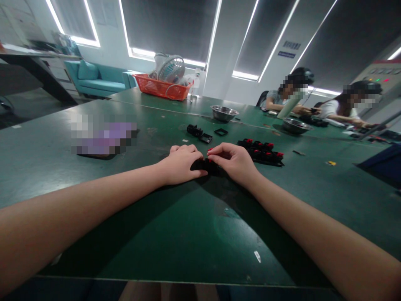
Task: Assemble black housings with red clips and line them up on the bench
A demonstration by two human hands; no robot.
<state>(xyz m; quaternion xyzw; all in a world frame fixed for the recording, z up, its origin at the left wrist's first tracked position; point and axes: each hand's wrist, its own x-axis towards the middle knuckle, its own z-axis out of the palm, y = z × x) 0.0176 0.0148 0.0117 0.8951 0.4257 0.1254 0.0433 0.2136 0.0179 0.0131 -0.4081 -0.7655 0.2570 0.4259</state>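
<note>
My left hand [183, 164] is closed around the left end of a small black plastic part [213, 168], low over the green table [188, 234]. From the other side, the thumb and forefinger of my right hand [236, 162] pinch a tiny red piece [209, 151] at the top of that part. My fingers hide much of the black part, so its full shape cannot be made out. Just right of my right hand lies a group of black parts with red pieces [261, 154]. Beyond my hands sit a black block [194, 130], a small black tray-like piece [206, 138] and a square black frame [221, 132].
A metal bowl [224, 113] stands farther back, with another bowl [295, 126] to its right. An orange basket [163, 88] holds a fan. At left lies a blurred purple object [108, 137]. Two people work at the far right. A yellow bit [331, 163] lies at right.
</note>
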